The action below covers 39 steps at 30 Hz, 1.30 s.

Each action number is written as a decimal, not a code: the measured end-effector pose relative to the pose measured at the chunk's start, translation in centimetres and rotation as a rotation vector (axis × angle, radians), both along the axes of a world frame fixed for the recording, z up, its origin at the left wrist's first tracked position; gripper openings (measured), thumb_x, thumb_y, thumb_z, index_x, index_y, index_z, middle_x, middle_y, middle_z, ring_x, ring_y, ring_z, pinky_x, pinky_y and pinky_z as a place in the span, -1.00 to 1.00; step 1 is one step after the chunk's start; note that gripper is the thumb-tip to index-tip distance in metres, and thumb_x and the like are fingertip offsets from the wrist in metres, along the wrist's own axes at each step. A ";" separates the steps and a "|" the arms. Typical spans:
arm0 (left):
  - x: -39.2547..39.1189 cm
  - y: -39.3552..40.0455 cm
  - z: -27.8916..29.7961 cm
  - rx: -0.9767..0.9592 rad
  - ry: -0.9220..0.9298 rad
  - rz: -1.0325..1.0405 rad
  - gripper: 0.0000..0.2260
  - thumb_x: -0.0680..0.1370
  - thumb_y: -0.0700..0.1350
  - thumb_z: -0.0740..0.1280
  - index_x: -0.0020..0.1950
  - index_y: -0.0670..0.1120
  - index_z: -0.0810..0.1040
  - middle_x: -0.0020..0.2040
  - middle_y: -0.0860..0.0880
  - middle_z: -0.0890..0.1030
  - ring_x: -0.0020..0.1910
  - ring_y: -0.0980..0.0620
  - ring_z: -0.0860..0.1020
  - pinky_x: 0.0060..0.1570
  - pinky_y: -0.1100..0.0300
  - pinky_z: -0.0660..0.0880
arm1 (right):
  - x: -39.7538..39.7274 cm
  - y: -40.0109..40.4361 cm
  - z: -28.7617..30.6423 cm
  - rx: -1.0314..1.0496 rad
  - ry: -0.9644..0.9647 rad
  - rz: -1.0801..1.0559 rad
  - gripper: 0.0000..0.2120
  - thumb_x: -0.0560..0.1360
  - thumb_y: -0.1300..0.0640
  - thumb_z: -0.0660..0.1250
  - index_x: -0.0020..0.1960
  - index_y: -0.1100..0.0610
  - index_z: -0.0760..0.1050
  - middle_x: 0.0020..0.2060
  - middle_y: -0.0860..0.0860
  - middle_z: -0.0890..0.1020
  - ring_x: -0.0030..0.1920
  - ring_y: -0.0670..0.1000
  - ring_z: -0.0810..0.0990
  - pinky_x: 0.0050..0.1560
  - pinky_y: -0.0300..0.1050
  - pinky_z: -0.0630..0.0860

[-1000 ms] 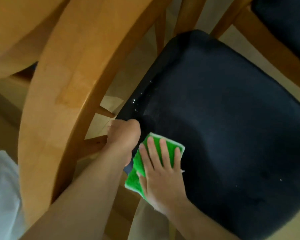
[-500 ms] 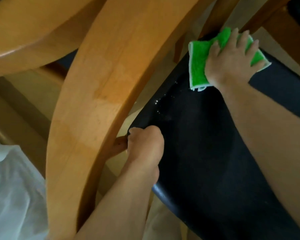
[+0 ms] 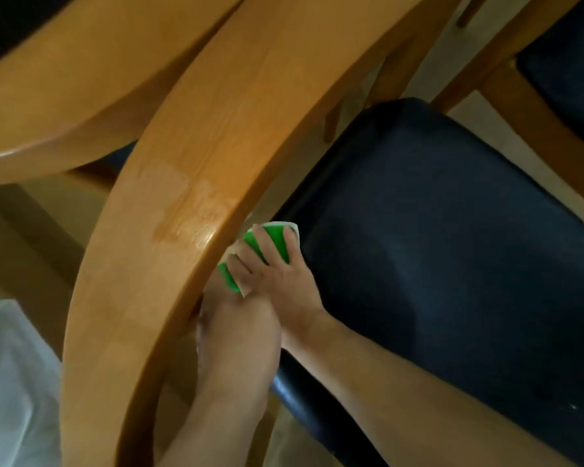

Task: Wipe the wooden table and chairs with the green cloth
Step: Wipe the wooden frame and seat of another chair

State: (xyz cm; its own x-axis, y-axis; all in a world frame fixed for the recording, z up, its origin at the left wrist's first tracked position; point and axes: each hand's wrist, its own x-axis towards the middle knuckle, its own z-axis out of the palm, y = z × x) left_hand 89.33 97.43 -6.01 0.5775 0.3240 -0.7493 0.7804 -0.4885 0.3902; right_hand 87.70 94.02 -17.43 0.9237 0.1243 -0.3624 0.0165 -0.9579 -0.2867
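A chair with a black padded seat (image 3: 435,264) and a curved wooden backrest (image 3: 189,197) fills the view. The green cloth (image 3: 270,244), white at its edges, lies on the seat's left edge just under the backrest. My right hand (image 3: 284,288) presses on it with fingers spread flat. My left hand (image 3: 240,335) sits right beside it, gripping the seat's left edge. Its fingers curl out of sight under the backrest. A glossy patch shows on the backrest above the cloth.
A second curved wooden piece (image 3: 64,96) crosses the top left. Another chair with a black seat (image 3: 567,62) and wooden frame stands at the top right. White fabric (image 3: 11,382) is at the lower left. Beige floor shows between the chairs.
My right hand swept the cloth from the seat's near part to its far edge, then back to the left edge beside my left hand. The left hand kept its grip.
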 end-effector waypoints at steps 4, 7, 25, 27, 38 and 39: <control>-0.9 1.0 -0.5 -0.055 0.026 -0.099 -0.51 0.57 -0.20 0.20 0.40 0.25 0.26 0.19 0.11 0.45 -0.14 0.32 0.37 -0.10 0.23 0.32 | 2.5 -7.3 -0.4 -0.059 -0.126 -0.161 -0.51 0.60 -0.16 -0.06 0.43 0.02 0.28 0.40 0.04 0.35 0.50 0.12 0.11 0.43 0.21 -0.01; -0.8 0.9 -0.1 -0.025 0.102 -0.170 -0.68 0.58 -0.23 0.20 -0.14 0.22 0.30 -0.25 0.18 0.23 -0.61 0.51 0.30 -0.66 0.40 0.26 | 4.1 -15.5 -0.8 -0.160 -0.138 -0.476 -0.46 0.61 -0.16 -0.13 0.51 0.02 0.18 0.52 -0.01 0.22 0.54 0.08 0.05 0.46 0.23 -0.01; -1.1 1.0 -0.7 -0.096 0.055 -0.258 -0.41 0.58 -0.18 0.19 0.54 0.20 0.09 0.52 0.03 0.23 0.43 -0.09 0.28 0.17 0.00 0.32 | -7.7 -3.6 0.5 0.025 -0.058 -0.027 -0.42 0.51 -0.17 0.13 0.51 -0.11 0.22 0.51 -0.11 0.23 0.52 0.07 0.16 0.43 0.20 0.17; -1.2 0.9 -0.9 -0.107 0.084 -0.333 -0.42 0.59 -0.17 0.18 0.55 0.16 0.08 0.53 0.07 0.20 0.46 -0.04 0.23 0.32 -0.03 0.27 | -4.9 -8.6 -0.1 -0.049 -0.103 -0.187 -0.43 0.56 -0.16 0.08 0.54 -0.12 0.11 0.55 -0.08 0.14 0.53 0.10 0.12 0.43 0.19 0.11; -1.6 1.5 -0.9 -0.078 0.069 -0.443 -0.45 0.56 -0.19 0.16 0.53 0.09 0.17 0.47 -0.02 0.32 0.37 -0.06 0.36 0.34 -0.04 0.32 | 2.8 -13.5 -0.4 -0.153 -0.024 -0.880 -0.42 0.63 -0.16 -0.14 0.58 0.00 -0.15 0.57 0.07 -0.12 0.53 0.25 -0.17 0.42 0.34 -0.20; -1.5 1.5 -0.8 -0.088 0.029 -0.415 -0.48 0.55 -0.19 0.17 0.49 0.14 0.23 0.39 0.03 0.41 0.25 0.05 0.43 0.23 0.01 0.40 | 2.4 -11.4 -0.3 -0.146 -0.035 -0.779 -0.42 0.63 -0.16 -0.13 0.58 0.00 -0.16 0.57 0.07 -0.13 0.53 0.25 -0.19 0.41 0.34 -0.24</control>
State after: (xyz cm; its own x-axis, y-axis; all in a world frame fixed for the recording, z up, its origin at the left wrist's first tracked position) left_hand 87.83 98.91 -6.83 0.6241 0.0020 -0.7813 0.5354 -0.7295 0.4257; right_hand 90.06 82.62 -17.73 0.7363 -0.6095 -0.2940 -0.6677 -0.7250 -0.1691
